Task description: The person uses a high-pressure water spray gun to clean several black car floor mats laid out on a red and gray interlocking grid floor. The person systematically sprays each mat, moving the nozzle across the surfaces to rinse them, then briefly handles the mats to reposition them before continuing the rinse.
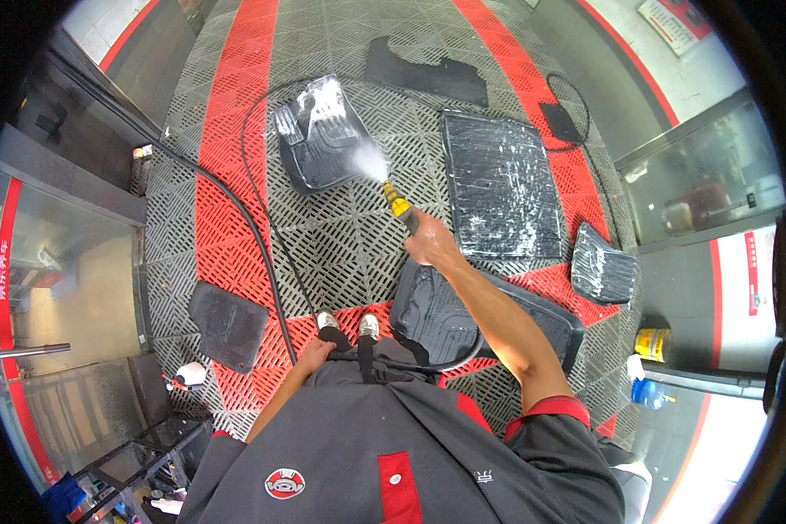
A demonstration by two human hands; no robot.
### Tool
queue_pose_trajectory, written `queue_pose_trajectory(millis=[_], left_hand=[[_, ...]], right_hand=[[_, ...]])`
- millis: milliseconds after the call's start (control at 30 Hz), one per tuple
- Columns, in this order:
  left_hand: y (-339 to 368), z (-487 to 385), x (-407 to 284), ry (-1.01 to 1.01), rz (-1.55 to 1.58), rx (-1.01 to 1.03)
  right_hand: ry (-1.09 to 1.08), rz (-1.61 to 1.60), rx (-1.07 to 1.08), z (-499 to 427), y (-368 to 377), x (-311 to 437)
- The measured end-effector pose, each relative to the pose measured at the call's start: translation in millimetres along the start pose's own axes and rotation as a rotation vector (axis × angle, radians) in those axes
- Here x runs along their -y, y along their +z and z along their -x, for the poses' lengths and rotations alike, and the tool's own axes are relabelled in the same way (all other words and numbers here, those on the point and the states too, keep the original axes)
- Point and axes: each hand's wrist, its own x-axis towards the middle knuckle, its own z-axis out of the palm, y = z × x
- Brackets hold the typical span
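My right hand [431,240], arm stretched forward, grips a yellow-and-grey spray nozzle [398,202]. A white jet of water leaves its tip and strikes the lower right of a black moulded car floor mat [321,157]. White foam covers that mat's upper part. At my waist, my left hand [317,354] is closed around a thick black hose [393,362], which crosses in front of me and loops up under my right forearm. A foam-streaked rectangular mat [503,187] lies to the right of the nozzle. Beneath my right arm is a wet black tray mat [432,313].
The floor is grey and red slatted tiles [232,190]. A smaller foamy mat [602,267] lies right, a dark mat [230,327] left, and a flat black mat [426,73] ahead. A thin cable [252,164] trails ahead. A spray bottle [190,375] and rack [150,452] stand left.
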Motion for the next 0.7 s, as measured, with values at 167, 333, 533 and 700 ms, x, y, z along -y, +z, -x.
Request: queue_pose_trajectory(millis=[167,333,533,700], left_hand=[[-1,2,-5,0.010,0.021,-0.043],[-5,4,-5,0.071,0.010,-0.025],[-8,7,-4,0.076,-0.002,-0.027],[-9,8,-6,0.064,0.063,-0.054]], right_hand=[[-0.004,0.026,0.023,-3,4,-2],[-0.127,-0.059,0.059,-7,26,1],[-0.203,-0.031,0.212,1,31,24],[-0.246,0.014,0.181,8,32,40]])
